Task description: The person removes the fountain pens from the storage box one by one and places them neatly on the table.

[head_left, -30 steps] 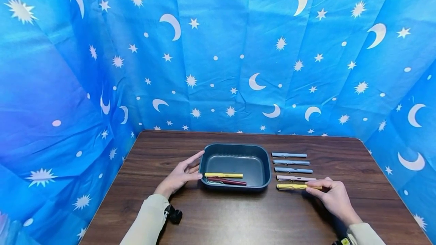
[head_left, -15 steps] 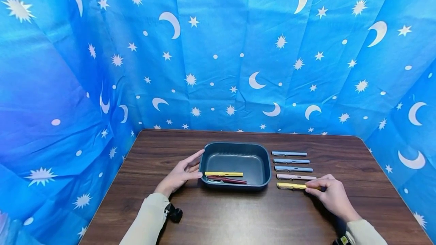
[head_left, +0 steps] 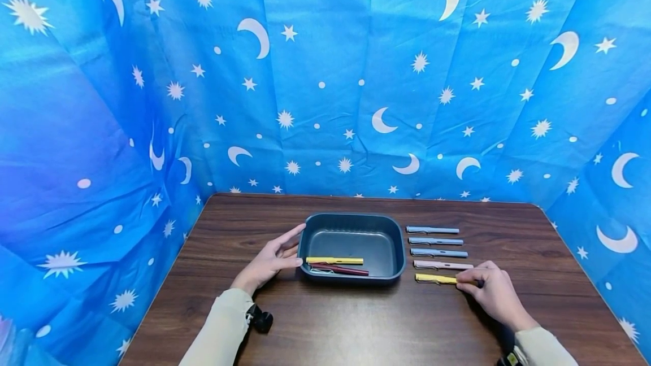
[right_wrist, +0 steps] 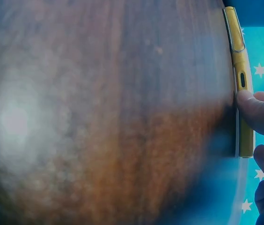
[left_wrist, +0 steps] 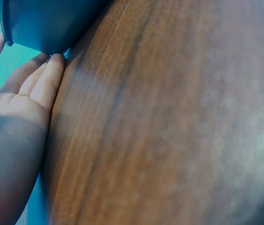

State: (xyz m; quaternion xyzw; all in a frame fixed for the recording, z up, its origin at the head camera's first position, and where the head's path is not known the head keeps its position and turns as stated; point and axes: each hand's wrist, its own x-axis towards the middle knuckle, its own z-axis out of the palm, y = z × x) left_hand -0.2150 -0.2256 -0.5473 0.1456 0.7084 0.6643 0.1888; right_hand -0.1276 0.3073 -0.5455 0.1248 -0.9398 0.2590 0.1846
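My left hand rests against the left end of a dark blue-grey tray, fingers spread and thumb near the front corner. In the left wrist view, the fingertips touch the tray wall. Between thumb and fingers, my right hand pinches the barrel of a yellow pen. The right wrist view shows that pen's wire clip and small window, the thumb pressing its side. Inside the tray lie another yellow pen, a dark red pen and a pale clipped pen.
Behind the pinched pen, a pale pink pen and three blue-grey pens lie in a parallel column right of the tray. Everything sits on a dark wood table. Blue star-and-moon cloth hangs around its back and sides.
My right fingers now cover slightly more of the yellow pen's right end. The left hand, tray and other pens stay as they were.
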